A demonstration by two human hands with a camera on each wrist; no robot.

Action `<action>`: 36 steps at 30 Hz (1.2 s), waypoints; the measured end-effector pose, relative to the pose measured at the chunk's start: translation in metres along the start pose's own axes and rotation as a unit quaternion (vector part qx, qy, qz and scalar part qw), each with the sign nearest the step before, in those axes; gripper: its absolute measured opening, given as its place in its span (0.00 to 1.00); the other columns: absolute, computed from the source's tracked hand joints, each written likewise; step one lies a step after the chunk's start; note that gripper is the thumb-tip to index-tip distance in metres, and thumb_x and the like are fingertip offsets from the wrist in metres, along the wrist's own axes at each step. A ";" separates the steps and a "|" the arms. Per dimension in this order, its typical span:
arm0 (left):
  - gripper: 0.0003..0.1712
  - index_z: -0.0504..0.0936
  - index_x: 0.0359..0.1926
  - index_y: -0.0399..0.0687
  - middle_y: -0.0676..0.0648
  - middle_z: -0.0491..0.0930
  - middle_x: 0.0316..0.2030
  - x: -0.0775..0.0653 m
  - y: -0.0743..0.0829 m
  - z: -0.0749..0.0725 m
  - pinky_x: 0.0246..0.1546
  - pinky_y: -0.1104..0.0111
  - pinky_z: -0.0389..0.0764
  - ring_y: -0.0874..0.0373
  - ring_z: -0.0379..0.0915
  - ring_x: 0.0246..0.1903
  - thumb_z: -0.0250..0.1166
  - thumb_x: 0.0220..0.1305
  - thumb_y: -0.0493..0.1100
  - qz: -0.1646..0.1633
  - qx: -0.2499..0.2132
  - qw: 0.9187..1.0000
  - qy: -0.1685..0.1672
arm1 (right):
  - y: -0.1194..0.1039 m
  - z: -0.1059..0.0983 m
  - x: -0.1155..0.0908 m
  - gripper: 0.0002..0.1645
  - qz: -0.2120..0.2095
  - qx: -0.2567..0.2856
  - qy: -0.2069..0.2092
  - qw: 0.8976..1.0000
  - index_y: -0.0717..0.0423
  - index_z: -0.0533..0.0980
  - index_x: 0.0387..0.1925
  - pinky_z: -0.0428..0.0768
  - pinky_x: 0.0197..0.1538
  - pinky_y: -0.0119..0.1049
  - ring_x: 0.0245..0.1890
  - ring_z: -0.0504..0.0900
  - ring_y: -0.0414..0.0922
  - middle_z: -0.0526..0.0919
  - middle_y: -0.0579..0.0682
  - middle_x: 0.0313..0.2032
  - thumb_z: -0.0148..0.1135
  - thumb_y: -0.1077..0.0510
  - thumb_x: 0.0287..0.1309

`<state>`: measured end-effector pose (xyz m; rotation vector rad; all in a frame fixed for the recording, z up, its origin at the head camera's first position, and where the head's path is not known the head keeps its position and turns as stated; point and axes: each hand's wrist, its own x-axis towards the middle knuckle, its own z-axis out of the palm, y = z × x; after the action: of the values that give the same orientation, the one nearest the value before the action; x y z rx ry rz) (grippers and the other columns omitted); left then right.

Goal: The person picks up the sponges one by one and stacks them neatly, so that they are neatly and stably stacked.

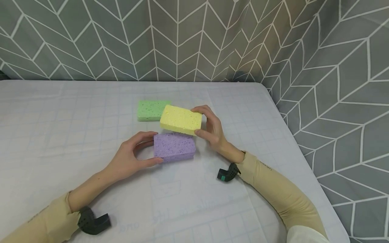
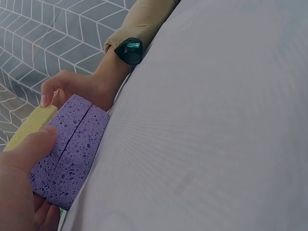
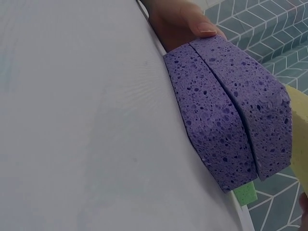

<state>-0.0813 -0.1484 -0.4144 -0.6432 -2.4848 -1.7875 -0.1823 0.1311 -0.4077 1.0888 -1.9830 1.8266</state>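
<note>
A tan sleeve (image 1: 45,221) lies nearest; the left grip (image 1: 126,160) pinches stacked purple sponges (image 1: 174,145), the right grip (image 1: 214,128) a yellow sponge (image 1: 180,118).

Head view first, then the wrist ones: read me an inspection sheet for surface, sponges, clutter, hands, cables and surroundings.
Surface: white cover, faint grid lines, slight creases.
Sponges: two purple sponges, stacked; yellow sponge, tilted; green sponge, partly hidden by the yellow one.
Clutter: nothing seen.
Left hand: grips the purple sponges at their left end.
Right hand: holds the yellow sponge by its right end.
Cables: nothing seen.
Surroundings: grey curtain with white lines, behind and to the right.
</note>
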 end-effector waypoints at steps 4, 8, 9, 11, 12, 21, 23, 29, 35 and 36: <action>0.43 0.73 0.64 0.54 0.52 0.76 0.59 -0.001 0.000 -0.001 0.65 0.71 0.76 0.63 0.76 0.58 0.82 0.46 0.39 0.003 -0.003 1.000 -0.003 | -0.001 0.002 -0.002 0.38 -0.004 0.004 -0.004 1.000 0.74 0.73 0.55 0.68 0.65 0.41 0.53 0.71 0.50 0.75 0.65 0.48 0.59 0.54 0.41; 0.43 0.73 0.64 0.54 0.52 0.76 0.60 -0.003 0.001 -0.002 0.65 0.71 0.76 0.63 0.76 0.58 0.82 0.47 0.39 0.005 -0.002 1.000 -0.006 | -0.003 0.005 -0.005 0.38 -0.010 0.005 -0.009 1.000 0.73 0.73 0.55 0.68 0.65 0.42 0.53 0.71 0.50 0.75 0.65 0.48 0.59 0.54 0.41; 0.43 0.73 0.64 0.54 0.52 0.76 0.60 -0.003 0.001 -0.002 0.65 0.71 0.76 0.63 0.76 0.58 0.82 0.47 0.39 0.005 -0.001 1.000 -0.007 | -0.004 0.006 -0.005 0.38 -0.011 0.006 -0.011 1.000 0.73 0.73 0.55 0.68 0.66 0.42 0.53 0.71 0.50 0.75 0.65 0.48 0.59 0.54 0.42; 0.43 0.73 0.64 0.54 0.52 0.76 0.60 -0.004 0.001 -0.003 0.65 0.71 0.76 0.63 0.76 0.58 0.82 0.47 0.39 0.005 0.001 1.000 -0.008 | -0.006 0.008 -0.006 0.38 -0.016 0.005 -0.013 1.000 0.74 0.73 0.54 0.68 0.66 0.43 0.53 0.71 0.50 0.75 0.65 0.48 0.59 0.54 0.42; 0.43 0.73 0.65 0.54 0.52 0.76 0.60 -0.004 0.001 -0.003 0.65 0.72 0.76 0.63 0.76 0.58 0.82 0.47 0.39 0.004 0.003 1.000 -0.009 | -0.006 0.009 -0.006 0.38 -0.017 0.005 -0.015 1.000 0.74 0.73 0.54 0.68 0.66 0.43 0.53 0.71 0.50 0.75 0.65 0.48 0.60 0.53 0.42; 0.43 0.73 0.65 0.55 0.53 0.75 0.61 -0.008 0.002 -0.005 0.66 0.72 0.75 0.64 0.75 0.59 0.81 0.48 0.40 0.003 0.011 1.000 -0.014 | -0.012 0.016 -0.010 0.38 -0.019 0.008 -0.039 0.999 0.75 0.74 0.52 0.69 0.66 0.44 0.53 0.72 0.50 0.76 0.67 0.48 0.61 0.50 0.44; 0.42 0.73 0.65 0.55 0.53 0.75 0.61 -0.008 0.002 -0.005 0.66 0.71 0.75 0.64 0.75 0.59 0.81 0.48 0.41 0.002 0.008 1.000 -0.015 | -0.014 0.018 -0.011 0.38 -0.017 0.008 -0.046 0.999 0.74 0.74 0.52 0.69 0.65 0.44 0.53 0.72 0.50 0.76 0.67 0.48 0.61 0.48 0.45; 0.42 0.73 0.65 0.55 0.53 0.75 0.60 -0.011 0.003 -0.006 0.66 0.71 0.75 0.63 0.76 0.59 0.81 0.48 0.41 0.001 0.003 1.000 -0.019 | -0.016 0.021 -0.014 0.40 -0.022 0.006 -0.050 0.999 0.74 0.74 0.52 0.70 0.65 0.44 0.53 0.72 0.52 0.76 0.67 0.47 0.62 0.42 0.50; 0.42 0.73 0.65 0.56 0.54 0.75 0.61 -0.013 0.003 -0.008 0.67 0.70 0.75 0.64 0.75 0.59 0.81 0.48 0.41 0.003 0.004 1.000 -0.020 | -0.019 0.025 -0.016 0.42 -0.029 0.013 -0.054 0.998 0.75 0.74 0.51 0.71 0.64 0.45 0.53 0.73 0.51 0.77 0.67 0.47 0.62 0.40 0.51; 0.42 0.73 0.65 0.56 0.54 0.75 0.61 -0.014 0.003 -0.008 0.67 0.70 0.75 0.64 0.75 0.59 0.81 0.48 0.41 0.003 0.004 1.000 -0.021 | -0.020 0.025 -0.017 0.41 -0.031 0.013 -0.057 0.998 0.74 0.74 0.51 0.71 0.64 0.45 0.53 0.73 0.51 0.77 0.67 0.47 0.62 0.40 0.52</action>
<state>-0.0697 -0.1591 -0.4123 -0.6954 -2.5125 -1.7790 -0.1502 0.1146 -0.4079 1.2740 -1.9684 1.8014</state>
